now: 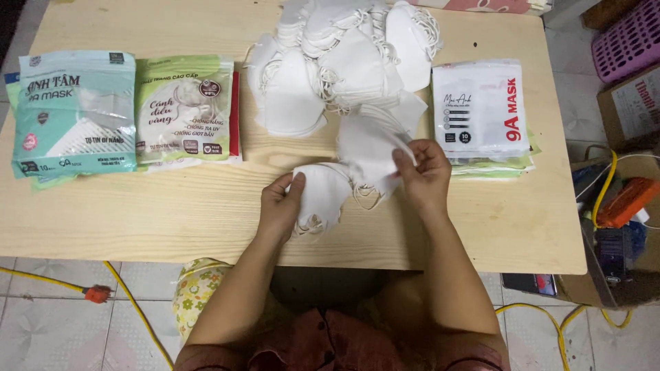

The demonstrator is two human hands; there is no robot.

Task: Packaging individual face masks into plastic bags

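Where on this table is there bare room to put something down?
Bare wood shows along the near edge of the table, below the teal packet and green packet, and right of the right hand. The far middle is crowded with the mask pile.

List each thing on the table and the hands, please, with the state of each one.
Left hand: shut on a white mask lying flat.
Right hand: shut on a small stack of white masks, lifted.
Mask pile: loose, heaped, unpacked.
Teal packets: flat, stacked.
Green packets: flat, stacked.
White packets: flat, stacked.
Wooden table: bearing all these.
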